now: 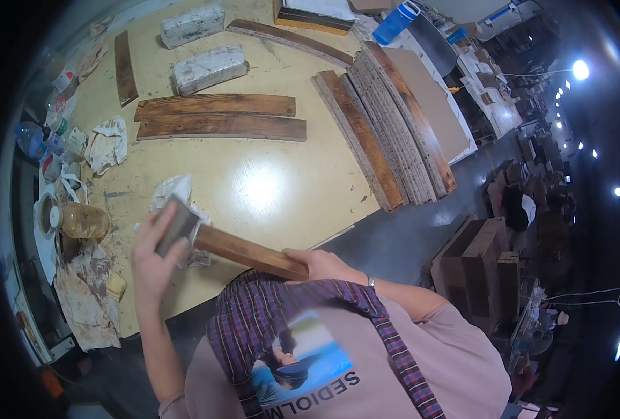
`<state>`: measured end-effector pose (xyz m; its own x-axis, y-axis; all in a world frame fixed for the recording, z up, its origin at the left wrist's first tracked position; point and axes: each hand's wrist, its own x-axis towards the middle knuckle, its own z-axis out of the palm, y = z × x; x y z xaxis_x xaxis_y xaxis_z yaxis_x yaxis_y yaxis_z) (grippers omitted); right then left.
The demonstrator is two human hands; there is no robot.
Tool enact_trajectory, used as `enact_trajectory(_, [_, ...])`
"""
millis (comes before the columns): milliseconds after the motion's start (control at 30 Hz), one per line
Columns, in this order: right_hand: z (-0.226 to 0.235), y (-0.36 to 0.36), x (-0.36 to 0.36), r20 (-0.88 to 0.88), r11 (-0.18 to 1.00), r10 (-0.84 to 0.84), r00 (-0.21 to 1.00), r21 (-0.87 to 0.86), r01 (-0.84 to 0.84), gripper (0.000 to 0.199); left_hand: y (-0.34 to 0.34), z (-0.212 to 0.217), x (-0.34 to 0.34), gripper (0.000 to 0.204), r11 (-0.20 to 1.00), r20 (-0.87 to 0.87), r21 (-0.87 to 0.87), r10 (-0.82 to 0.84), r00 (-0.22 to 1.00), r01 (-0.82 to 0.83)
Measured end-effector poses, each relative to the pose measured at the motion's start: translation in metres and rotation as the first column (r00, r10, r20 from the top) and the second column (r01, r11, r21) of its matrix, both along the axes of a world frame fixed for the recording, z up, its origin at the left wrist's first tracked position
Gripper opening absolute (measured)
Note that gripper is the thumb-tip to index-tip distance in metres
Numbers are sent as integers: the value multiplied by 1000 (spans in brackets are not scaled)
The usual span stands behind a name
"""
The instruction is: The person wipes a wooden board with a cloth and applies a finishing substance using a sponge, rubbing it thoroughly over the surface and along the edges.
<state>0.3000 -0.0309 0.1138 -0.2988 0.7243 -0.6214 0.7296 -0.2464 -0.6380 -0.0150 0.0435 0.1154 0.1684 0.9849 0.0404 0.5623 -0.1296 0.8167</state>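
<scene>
My left hand is closed around a grey rectangular block, which looks like a sanding block. That block meets the far left end of a brown wooden strip, tilted down to the right. With its fingers wrapped on the strip's lower right end, my right hand holds it close to my body. Behind the block lies a crumpled white cloth on the table. Two dark-grained wooden planks lie side by side farther back. Part of the strip's left end is hidden by the block.
The yellowish table carries a stack of planks at right and two wrapped white blocks farther back. A jar of amber liquid, stained rags and bottles line the left edge. A blue bottle stands at the back.
</scene>
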Motion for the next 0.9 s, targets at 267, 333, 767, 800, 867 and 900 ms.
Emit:
enact_trajectory(267, [0, 69, 10, -62, 824, 409, 910, 453, -339, 65, -7, -12, -17, 66, 992, 829, -116, 71, 554, 46])
enact_trajectory(333, [14, 91, 5, -35, 856, 434, 900, 327, -400, 64, -11, -8, 1, 65, 985, 898, -165, 126, 421, 57])
enact_trajectory(767, [46, 89, -55, -5, 777, 329, 944, 570, -268, 35, -22, 2, 64, 52, 951, 848, -309, 277, 453, -3])
enact_trajectory(800, [50, 85, -60, 4, 775, 328, 945, 571, -271, 33, -22, 3, 60, 53, 953, 834, -301, 249, 493, 26])
enact_trajectory(867, [49, 84, -64, 49, 771, 301, 952, 575, -273, 23, -19, 4, 48, 55, 953, 801, -289, 191, 568, 86])
enact_trajectory(900, [48, 84, -65, 71, 761, 286, 955, 588, -272, 19, -15, 11, 43, 56, 972, 762, -234, 159, 628, 38])
